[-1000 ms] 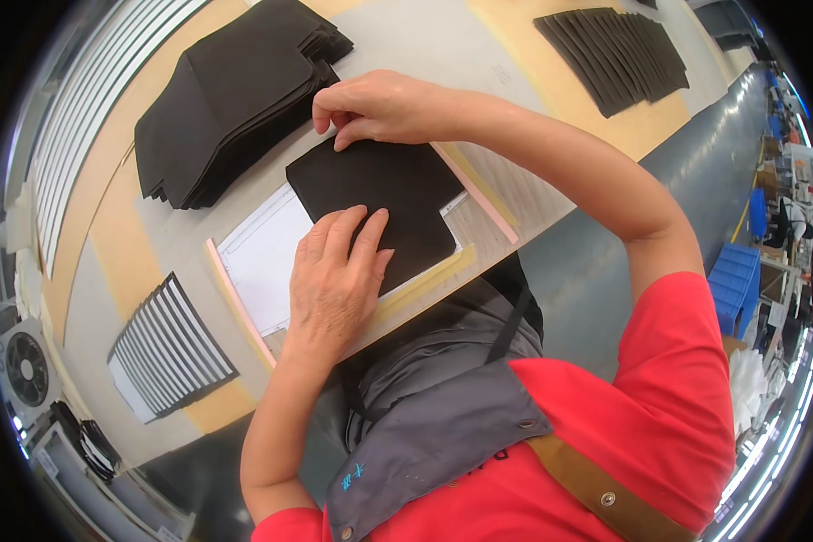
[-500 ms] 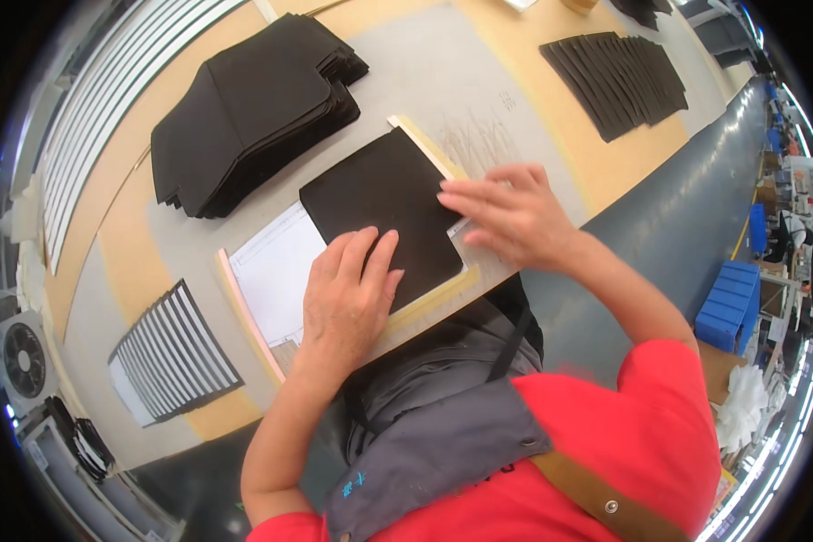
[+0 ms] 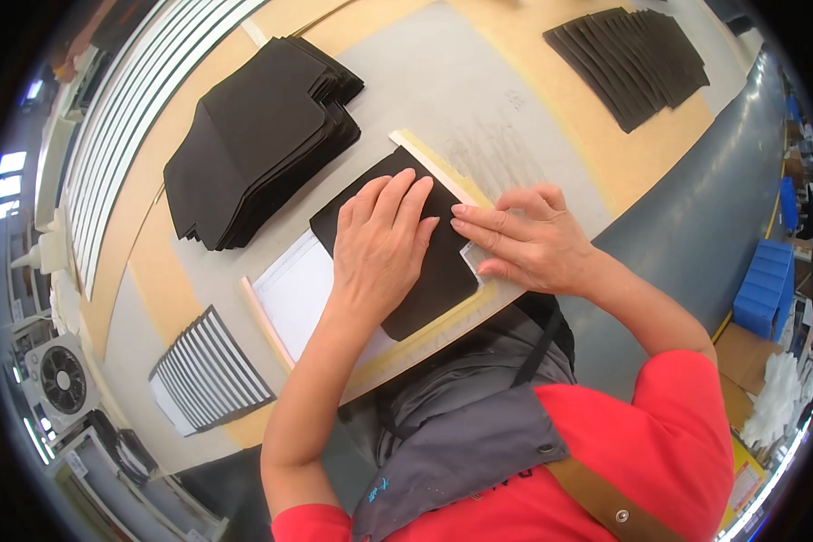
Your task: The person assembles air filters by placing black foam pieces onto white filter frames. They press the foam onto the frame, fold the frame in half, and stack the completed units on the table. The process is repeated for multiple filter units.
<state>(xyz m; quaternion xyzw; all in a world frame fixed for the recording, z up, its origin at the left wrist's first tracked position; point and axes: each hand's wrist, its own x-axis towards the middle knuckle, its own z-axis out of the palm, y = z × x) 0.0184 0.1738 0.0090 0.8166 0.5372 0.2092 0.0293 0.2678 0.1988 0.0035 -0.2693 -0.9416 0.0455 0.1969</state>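
A black sheet piece (image 3: 443, 287) lies on a white printed paper (image 3: 296, 280) on the table, within a frame of thin raised strips (image 3: 429, 161). My left hand (image 3: 379, 242) rests flat on the upper middle of the black piece, fingers stretched out and hiding part of it. At the piece's right edge is my right hand (image 3: 531, 237). Its first fingers reach straight to the edge beside the strip, with the thumb apart below and the other fingers bent. Neither hand grasps anything.
A thick stack of black cut pieces (image 3: 253, 135) lies at the far left, and a fanned row of black pieces (image 3: 628, 63) at the far right. A white-striped black piece (image 3: 212, 370) lies near left. Beyond the table stand a fan (image 3: 63, 379) and blue bins (image 3: 763, 289).
My left hand has slid up and away from me over the black piece. My right hand stays by the right edge, its fingers slightly shifted. The whole view has shifted a little.
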